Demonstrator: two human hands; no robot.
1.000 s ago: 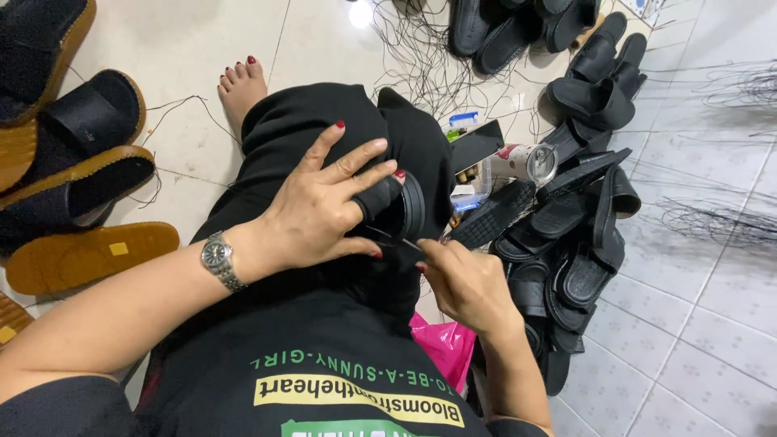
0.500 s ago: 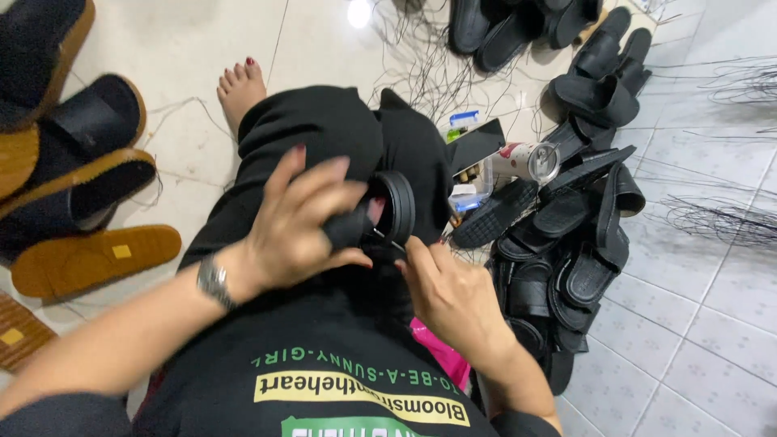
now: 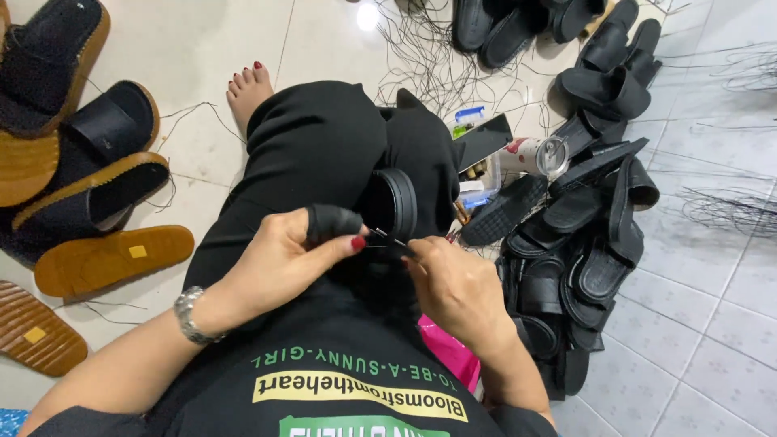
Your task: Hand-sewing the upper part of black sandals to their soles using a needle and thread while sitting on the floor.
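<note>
A: Right, pers. seated on the tiled floor (image 3: 243, 48), black sandal (image 3: 392, 202) propped on the lap, strap side toward the camera. Where are the hands?

B: Left hand (image 3: 283, 263) closed, a black finger guard (image 3: 332, 222) on the forefinger, pinching what looks like thread just below the sandal. Right hand (image 3: 453, 283) closed too, fingers pinched round a thin needle (image 3: 388, 239), I think; too fine to be sure.

A: Which way does the sandal lie from them?

B: Just beyond both, touching the knee. Long axis runs away from the body, roughly up the picture. Needle lies across that, tip pointing left at the strap edge. Right hand nearer the seam, left nearer the strap's near side.

A: Hidden bits?

B: Sole mostly behind the strap and trouser leg. Thread barely shows against the black. Off right, a pile of black sandals (image 3: 583, 267), a drinks can (image 3: 538, 154); left, tan-soled slides (image 3: 113, 259).
</note>
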